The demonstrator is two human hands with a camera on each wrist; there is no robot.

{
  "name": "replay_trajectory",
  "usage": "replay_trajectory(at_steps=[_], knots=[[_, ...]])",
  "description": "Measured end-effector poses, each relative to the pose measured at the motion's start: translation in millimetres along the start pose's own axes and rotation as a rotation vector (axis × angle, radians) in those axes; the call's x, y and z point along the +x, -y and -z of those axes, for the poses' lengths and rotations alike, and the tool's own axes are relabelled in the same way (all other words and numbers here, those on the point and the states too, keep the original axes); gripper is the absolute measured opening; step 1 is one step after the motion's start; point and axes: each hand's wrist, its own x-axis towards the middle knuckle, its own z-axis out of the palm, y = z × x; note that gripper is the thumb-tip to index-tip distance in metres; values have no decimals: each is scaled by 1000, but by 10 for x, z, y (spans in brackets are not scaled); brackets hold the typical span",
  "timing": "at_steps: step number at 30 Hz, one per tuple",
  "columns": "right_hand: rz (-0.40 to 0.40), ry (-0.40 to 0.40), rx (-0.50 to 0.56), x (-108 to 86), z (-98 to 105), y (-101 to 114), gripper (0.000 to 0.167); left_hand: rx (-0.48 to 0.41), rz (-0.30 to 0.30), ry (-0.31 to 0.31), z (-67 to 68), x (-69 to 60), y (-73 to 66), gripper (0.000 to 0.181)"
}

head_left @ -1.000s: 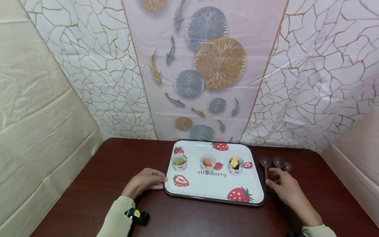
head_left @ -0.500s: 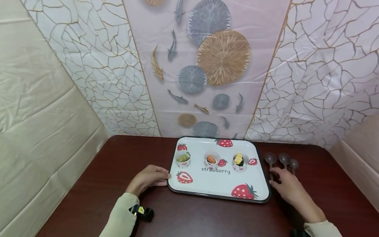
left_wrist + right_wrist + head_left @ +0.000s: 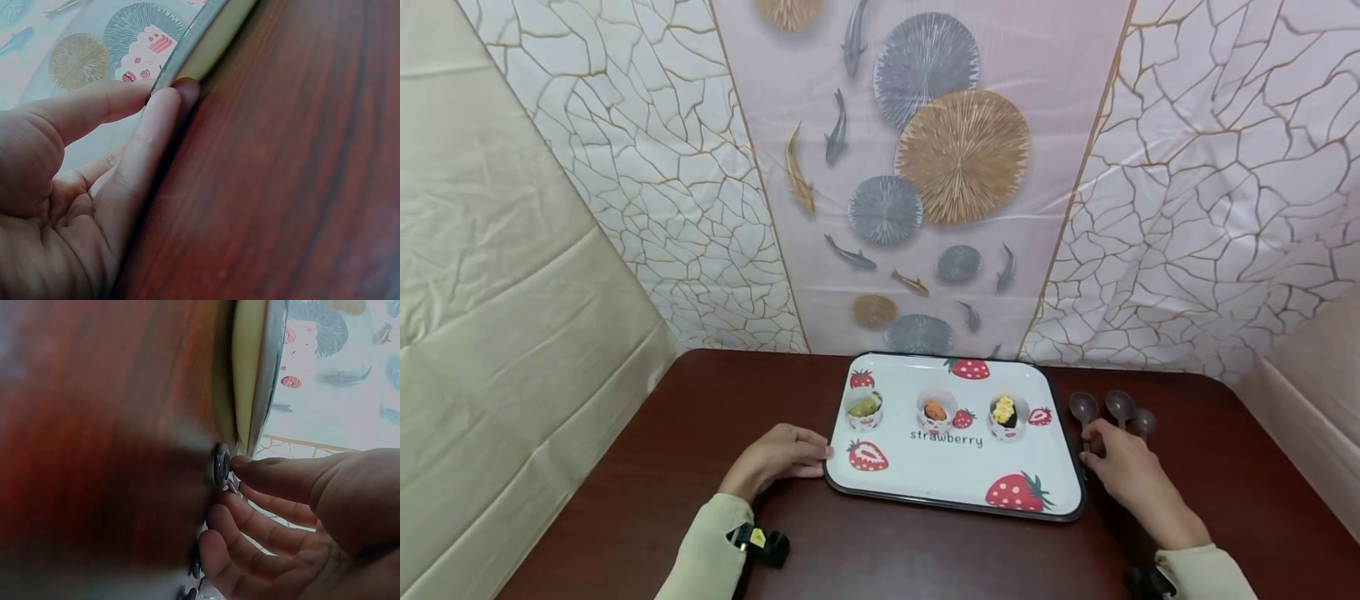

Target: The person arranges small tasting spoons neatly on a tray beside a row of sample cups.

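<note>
A white tray [image 3: 925, 477] with a dark rim and strawberry prints lies on the table. My left hand [image 3: 777, 460] pinches its left edge, the thumb [image 3: 119, 105] on the rim and the fingers against the side. Right of the tray, my right hand [image 3: 1133, 473] pinches the handle of the leftmost dark see-through measuring spoon [image 3: 1083, 407]. Close up in the right wrist view, the thumb [image 3: 275, 475] touches that spoon's rounded handle end [image 3: 222, 465]. Two smaller measuring spoons, the middle one [image 3: 1120, 405] and the smallest [image 3: 1144, 422], lie beside it, their handles partly hidden by my hand.
On the tray stand three small printed cups, holding green-topped food [image 3: 865, 407], orange-topped food [image 3: 935, 410] and yellow-topped food [image 3: 1003, 410]. The dark red wooden table [image 3: 880, 550] ends at a patterned cloth backdrop [image 3: 820, 317]. Cream cloth walls [image 3: 535, 400] flank both sides.
My right thumb and forefinger have drawn slightly closer together at the spoon handle. The left hand stays on the tray's edge. The head view has shifted slightly.
</note>
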Motion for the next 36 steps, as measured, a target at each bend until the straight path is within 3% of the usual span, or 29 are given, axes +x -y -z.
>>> replay_trajectory(at_steps=[11,18,28,36], knots=[[-90,-2,7,41,-1,6,29,5,-14,11,5,-27,-17,38],[-108,22,-9,27,18,-9,18,17,-8,4,-7,-16,-22,41],[-135,68,48,8,38,-78,46,13,-22,20,-12,-25,-11,40],[-170,63,103,14,87,-67,28,-1,-16,20,-5,-11,-12,39]])
